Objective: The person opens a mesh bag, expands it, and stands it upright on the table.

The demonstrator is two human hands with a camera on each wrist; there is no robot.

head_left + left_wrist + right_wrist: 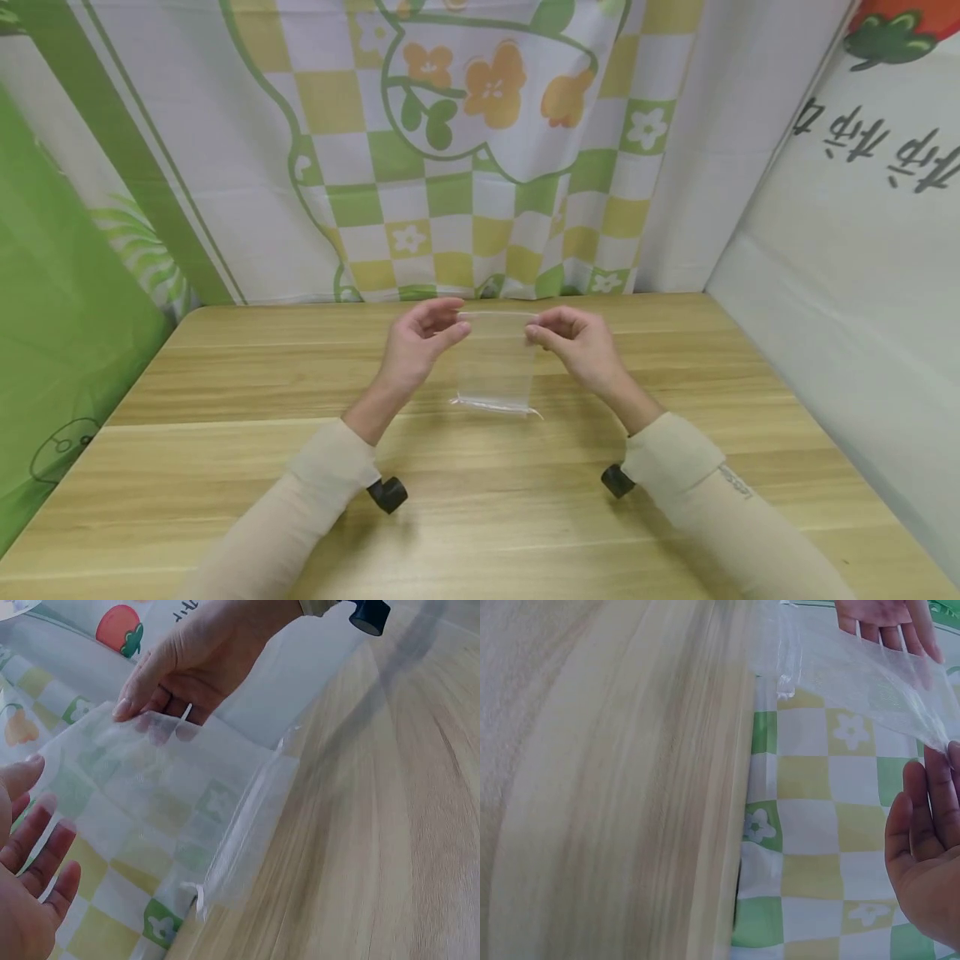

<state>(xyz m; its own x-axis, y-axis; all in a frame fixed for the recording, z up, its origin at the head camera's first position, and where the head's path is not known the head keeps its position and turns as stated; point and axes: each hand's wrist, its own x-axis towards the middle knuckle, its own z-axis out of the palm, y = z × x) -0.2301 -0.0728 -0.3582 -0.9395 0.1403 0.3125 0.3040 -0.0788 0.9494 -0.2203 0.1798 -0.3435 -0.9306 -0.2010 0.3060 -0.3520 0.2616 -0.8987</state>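
Note:
A small sheer white drawstring bag point(495, 358) hangs flat between both hands above the table. Its gathered band, with string ends at either side, is at the lower edge, towards the person; the band point(244, 817) shows clearly in the left wrist view. My left hand point(416, 346) pinches the upper left corner between thumb and fingers. At the upper right corner, my right hand point(585, 346) pinches the bag with thumb and forefinger. The right wrist view shows the right hand point(934, 855) at one corner and the left hand point(889, 613) at the other.
The wooden table point(480, 517) ends at a checked, flowered curtain point(465, 200) behind the hands. A green cloth point(67, 317) hangs on the left and a white printed cloth point(862, 250) on the right. Black wrist cameras point(388, 495) stick out below the sleeves.

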